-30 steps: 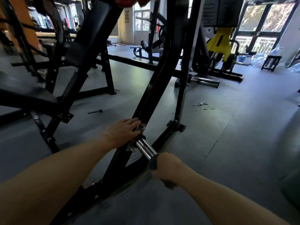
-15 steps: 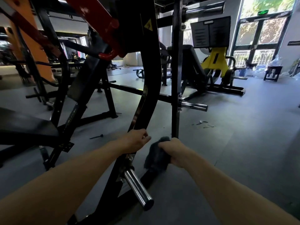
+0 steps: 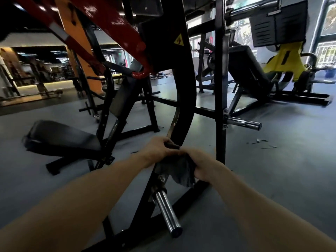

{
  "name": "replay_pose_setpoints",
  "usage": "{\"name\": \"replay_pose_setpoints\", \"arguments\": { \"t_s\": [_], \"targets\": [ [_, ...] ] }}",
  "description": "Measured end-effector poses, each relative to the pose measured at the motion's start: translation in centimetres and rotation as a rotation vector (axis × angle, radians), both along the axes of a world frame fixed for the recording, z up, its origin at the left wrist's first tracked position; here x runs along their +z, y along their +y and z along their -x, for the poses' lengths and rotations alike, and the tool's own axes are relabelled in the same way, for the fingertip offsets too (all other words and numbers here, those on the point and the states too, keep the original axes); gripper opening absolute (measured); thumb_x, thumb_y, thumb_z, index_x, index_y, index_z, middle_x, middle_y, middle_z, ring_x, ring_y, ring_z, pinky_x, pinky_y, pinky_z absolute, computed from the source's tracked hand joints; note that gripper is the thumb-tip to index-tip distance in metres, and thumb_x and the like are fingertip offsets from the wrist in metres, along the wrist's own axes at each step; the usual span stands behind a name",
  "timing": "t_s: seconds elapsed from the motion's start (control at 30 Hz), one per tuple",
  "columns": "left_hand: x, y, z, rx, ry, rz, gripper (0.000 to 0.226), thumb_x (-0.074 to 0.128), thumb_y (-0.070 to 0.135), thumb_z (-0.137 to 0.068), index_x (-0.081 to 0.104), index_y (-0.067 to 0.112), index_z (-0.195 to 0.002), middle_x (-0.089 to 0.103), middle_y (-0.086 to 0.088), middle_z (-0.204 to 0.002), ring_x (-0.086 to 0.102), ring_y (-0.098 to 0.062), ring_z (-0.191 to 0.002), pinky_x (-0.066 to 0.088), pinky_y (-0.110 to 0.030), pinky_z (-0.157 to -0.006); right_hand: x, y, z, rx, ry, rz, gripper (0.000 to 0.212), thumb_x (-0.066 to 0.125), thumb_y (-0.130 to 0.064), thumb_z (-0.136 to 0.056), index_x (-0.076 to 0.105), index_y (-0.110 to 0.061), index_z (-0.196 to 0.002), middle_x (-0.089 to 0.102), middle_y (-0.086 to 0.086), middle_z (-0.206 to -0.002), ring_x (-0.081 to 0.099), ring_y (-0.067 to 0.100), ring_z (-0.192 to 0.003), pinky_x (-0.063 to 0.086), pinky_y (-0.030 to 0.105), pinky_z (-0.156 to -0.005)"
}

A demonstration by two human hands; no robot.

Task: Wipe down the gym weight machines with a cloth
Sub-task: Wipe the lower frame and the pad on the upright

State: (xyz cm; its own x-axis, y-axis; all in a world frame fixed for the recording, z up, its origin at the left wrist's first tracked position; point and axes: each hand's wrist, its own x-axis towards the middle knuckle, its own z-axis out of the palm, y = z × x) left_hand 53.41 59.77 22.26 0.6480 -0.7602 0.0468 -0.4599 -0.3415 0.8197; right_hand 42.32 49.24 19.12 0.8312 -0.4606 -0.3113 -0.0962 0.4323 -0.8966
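The cloth (image 3: 179, 170) is dark, soft, crumpled fabric. The frame (image 3: 183, 99) is black painted metal with a slight sheen. The peg (image 3: 166, 213) is polished chrome, mirror-smooth. The seat (image 3: 61, 138) looks like matt black vinyl. The floor (image 3: 272, 179) is dull grey.

The grey floor (image 3: 272, 179) is carrying black machine frames (image 3: 183, 91); torn scraps (image 3: 263, 143) are lying at two o'clock.

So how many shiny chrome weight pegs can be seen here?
2 clear ones: one shiny chrome weight peg below the hands on the curved black frame, another on the upright post at right. A small one far left is unclear.
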Motion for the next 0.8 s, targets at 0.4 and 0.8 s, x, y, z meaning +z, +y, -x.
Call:
{"name": "replay_pose_setpoints", "arguments": {
  "t_s": [0.4,0.8],
  "targets": [
    [-3.6,3.7,-3.7,0.038,-0.095,-0.111,0.015,0.08,0.019,-0.087,0.073,0.009,-0.097,0.07,-0.006,-0.09,0.066,-0.016,-0.085,0.055,-0.028,-0.077,-4.2,1.9,-2.0,0.045,-0.028,-0.032,0.031,0.045,0.008,-0.101,0.073,-0.004,-0.108,0.076,0.017,-0.103,0.075,0.028,-0.089,0.061,0.036,-0.069],
    [-5.5,0.4,-8.7,-0.07,-0.51,-0.065,0.047,0.061,0.017,-0.099,0.05,0.011,-0.144,0.047,-0.008,-0.147,0.044,-0.025,-0.137,0.038,-0.035,-0.112,-2.2,1.7,-4.6,-0.309,0.16,0.092,0.028,0.041,0.011,-0.099,0.068,0.003,-0.096,0.07,0.024,-0.105,0.066,0.04,-0.101,0.056,0.049,-0.092]
  ]
}}
